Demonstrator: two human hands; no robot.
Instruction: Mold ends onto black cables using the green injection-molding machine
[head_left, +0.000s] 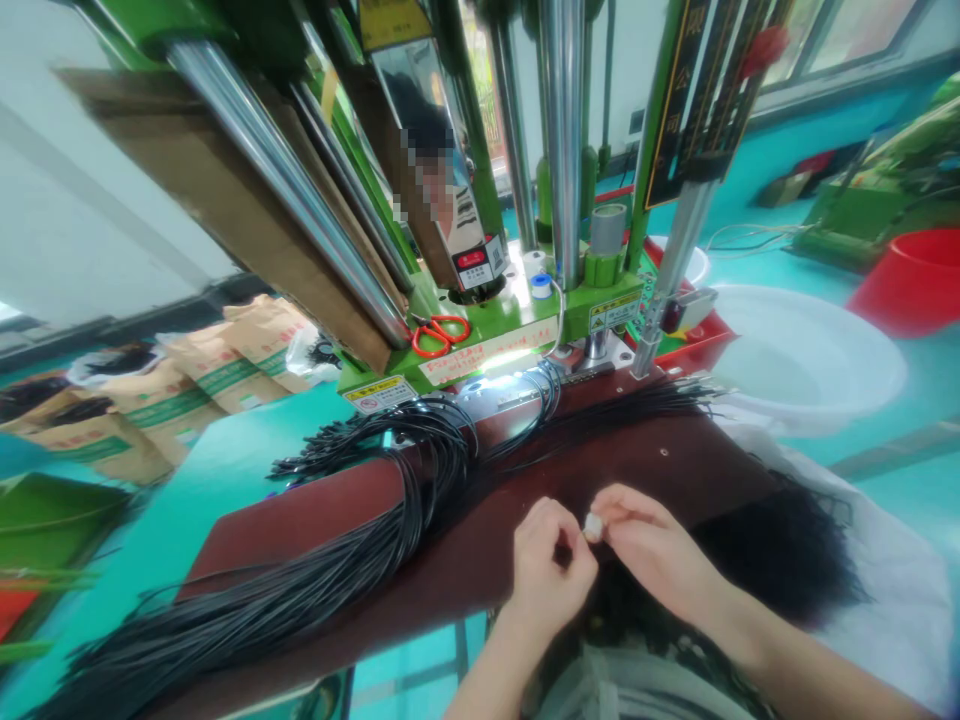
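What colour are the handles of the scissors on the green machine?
The scissor handles are red-orange, best seen in the head view.

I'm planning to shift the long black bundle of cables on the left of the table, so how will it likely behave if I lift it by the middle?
The cable bundle would probably sag at both ends, since its strands bend and loop freely. Single strands may slip out, as I see no tie around them. It could feel fairly heavy, being so many strands thick.

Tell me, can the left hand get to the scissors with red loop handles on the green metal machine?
Probably, with a stretch. The scissors lie uncovered on the machine, though the left hand would likely have to pass over the long, thin black cables in between.
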